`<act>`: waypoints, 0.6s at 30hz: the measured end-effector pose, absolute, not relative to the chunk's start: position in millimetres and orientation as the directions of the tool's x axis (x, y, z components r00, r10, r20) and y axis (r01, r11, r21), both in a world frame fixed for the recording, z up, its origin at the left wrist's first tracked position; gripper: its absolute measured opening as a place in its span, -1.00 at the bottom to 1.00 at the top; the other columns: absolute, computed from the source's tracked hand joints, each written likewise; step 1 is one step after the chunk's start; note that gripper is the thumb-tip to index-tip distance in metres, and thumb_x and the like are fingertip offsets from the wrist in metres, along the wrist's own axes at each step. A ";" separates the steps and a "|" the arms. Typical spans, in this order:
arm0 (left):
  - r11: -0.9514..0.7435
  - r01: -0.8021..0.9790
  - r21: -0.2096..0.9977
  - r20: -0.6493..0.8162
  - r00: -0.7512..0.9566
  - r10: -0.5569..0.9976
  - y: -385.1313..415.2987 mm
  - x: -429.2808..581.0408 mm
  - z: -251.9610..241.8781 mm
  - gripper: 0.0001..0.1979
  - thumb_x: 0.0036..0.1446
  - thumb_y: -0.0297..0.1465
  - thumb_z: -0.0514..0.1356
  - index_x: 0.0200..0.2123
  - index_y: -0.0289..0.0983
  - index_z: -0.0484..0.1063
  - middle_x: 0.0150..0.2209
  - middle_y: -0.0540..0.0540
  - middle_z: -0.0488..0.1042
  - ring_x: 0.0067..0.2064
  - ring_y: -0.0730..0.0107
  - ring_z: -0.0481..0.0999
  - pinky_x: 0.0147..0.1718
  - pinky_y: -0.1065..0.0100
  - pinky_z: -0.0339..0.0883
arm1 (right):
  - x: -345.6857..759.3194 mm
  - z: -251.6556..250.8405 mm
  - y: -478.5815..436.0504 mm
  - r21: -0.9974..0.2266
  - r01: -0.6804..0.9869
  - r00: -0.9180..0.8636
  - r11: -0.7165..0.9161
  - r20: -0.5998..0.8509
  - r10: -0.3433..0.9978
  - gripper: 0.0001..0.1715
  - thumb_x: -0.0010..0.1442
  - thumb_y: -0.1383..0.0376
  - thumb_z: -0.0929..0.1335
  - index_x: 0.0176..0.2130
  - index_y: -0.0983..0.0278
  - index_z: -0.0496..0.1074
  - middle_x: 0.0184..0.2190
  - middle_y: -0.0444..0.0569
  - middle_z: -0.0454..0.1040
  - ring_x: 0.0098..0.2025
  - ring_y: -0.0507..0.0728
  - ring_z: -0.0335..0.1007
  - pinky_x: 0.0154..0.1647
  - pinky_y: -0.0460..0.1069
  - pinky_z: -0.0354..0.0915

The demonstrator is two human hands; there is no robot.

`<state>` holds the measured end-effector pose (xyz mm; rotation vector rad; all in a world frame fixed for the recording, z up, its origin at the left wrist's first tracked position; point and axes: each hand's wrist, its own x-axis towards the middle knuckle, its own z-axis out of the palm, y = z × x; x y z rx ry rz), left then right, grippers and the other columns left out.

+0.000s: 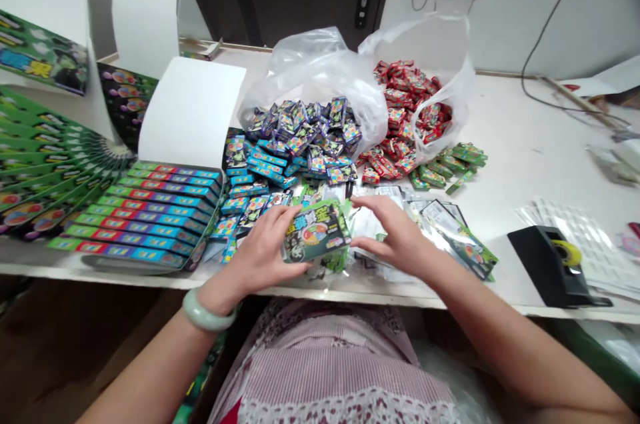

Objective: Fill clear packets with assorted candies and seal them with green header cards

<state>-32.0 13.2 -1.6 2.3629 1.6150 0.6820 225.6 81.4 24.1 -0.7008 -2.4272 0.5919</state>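
My left hand [263,252] grips a small green printed packet [316,232] by its left side, just above the table's front edge. My right hand [395,232] is at the packet's right side, fingers bent and touching it. Flat clear-and-green bags [450,227] lie spread under and to the right of my hands. Behind them sits a pile of small blue and purple boxes [300,137] spilling from a clear plastic bag [320,71]. A second bag holds small red boxes [407,107]. A few small green boxes [453,164] lie beside the red ones.
An open display carton [145,214] filled with rows of blue-edged boxes stands at the left with its white lid up. Fanned green flat cartons [45,157] lie at the far left. A black tape dispenser [553,264] and a sticker sheet [590,237] sit at the right.
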 end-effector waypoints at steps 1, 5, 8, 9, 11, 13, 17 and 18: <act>-0.385 0.834 0.395 0.262 0.300 0.917 12.8 -32.3 -3.1 -0.09 -0.04 -0.15 0.34 0.29 -0.19 -0.04 0.11 -0.27 0.21 0.16 -0.08 0.26 0.13 -0.07 0.23 | 222.7 22.1 74.8 -0.547 0.361 -0.709 0.755 0.365 0.603 -0.37 0.23 0.12 0.36 0.23 0.17 0.19 -0.01 0.10 0.45 0.02 0.24 0.37 0.04 0.19 0.31; -0.407 0.825 0.392 0.232 0.340 0.911 11.7 -33.6 -6.4 -0.11 -0.01 -0.16 0.32 0.29 -0.21 -0.05 0.12 -0.28 0.20 0.17 -0.07 0.25 0.13 -0.05 0.23 | 219.1 13.8 76.5 -0.641 0.332 -0.715 0.692 0.308 0.628 -0.54 0.30 0.19 0.29 0.17 0.18 0.30 -0.12 0.02 0.54 -0.12 0.17 0.43 -0.07 0.09 0.35; -0.369 0.850 0.376 0.257 0.287 0.923 11.2 -40.9 -4.4 -0.09 -0.02 -0.12 0.32 0.30 -0.19 -0.06 0.11 -0.28 0.22 0.15 -0.10 0.27 0.12 -0.08 0.24 | 229.5 0.8 122.8 -0.660 0.437 -0.564 0.611 0.328 0.758 -0.62 0.31 0.23 0.27 0.09 0.23 0.38 -0.17 0.03 0.56 -0.14 0.17 0.44 -0.03 0.10 0.32; -0.360 0.858 0.365 0.271 0.272 0.923 11.0 -43.8 -3.5 -0.08 -0.02 -0.10 0.32 0.30 -0.19 -0.06 0.11 -0.28 0.22 0.15 -0.12 0.27 0.12 -0.10 0.23 | 233.5 -5.4 143.1 -0.573 0.570 -0.501 0.588 0.325 0.802 -0.66 0.28 0.24 0.30 0.03 0.23 0.43 -0.18 0.04 0.56 -0.12 0.19 0.43 -0.01 0.12 0.29; -0.353 0.866 0.353 0.285 0.260 0.923 10.5 -47.7 -2.2 -0.08 -0.02 -0.09 0.31 0.31 -0.20 -0.07 0.13 -0.28 0.21 0.17 -0.13 0.25 0.14 -0.11 0.22 | 238.1 -18.9 181.5 -0.440 0.720 -0.450 0.537 0.294 0.843 -0.70 0.16 0.26 0.40 -0.08 0.26 0.50 -0.08 0.13 0.52 0.00 0.30 0.34 0.09 0.22 0.19; -0.347 0.868 0.355 0.282 0.254 0.925 9.7 -48.2 -2.0 -0.08 -0.02 -0.10 0.32 0.31 -0.19 -0.06 0.13 -0.27 0.21 0.17 -0.12 0.25 0.14 -0.08 0.23 | 236.6 -30.6 209.9 -0.405 0.752 -0.433 0.520 0.291 0.853 -0.71 0.04 0.26 0.47 -0.18 0.25 0.54 0.02 0.17 0.46 0.09 0.38 0.22 0.14 0.28 0.10; -0.321 0.872 0.369 0.270 0.230 0.935 7.2 -47.8 -3.0 -0.08 -0.02 -0.12 0.32 0.31 -0.16 -0.06 0.11 -0.24 0.23 0.15 -0.08 0.29 0.11 -0.04 0.28 | 228.4 -37.3 234.5 -0.467 0.715 -0.419 0.521 0.310 0.853 -0.87 0.02 0.23 0.48 -0.39 0.24 0.53 0.04 0.14 0.44 0.14 0.38 0.14 0.19 0.28 0.02; -0.315 0.875 0.368 0.272 0.223 0.936 6.5 -49.3 -2.9 -0.09 -0.01 -0.11 0.31 0.31 -0.15 -0.07 0.11 -0.24 0.23 0.15 -0.07 0.29 0.11 -0.04 0.28 | 228.9 -35.5 237.0 -0.497 0.701 -0.403 0.512 0.316 0.859 -0.87 0.05 0.22 0.45 -0.39 0.24 0.52 0.01 0.15 0.46 0.13 0.37 0.16 0.19 0.27 0.03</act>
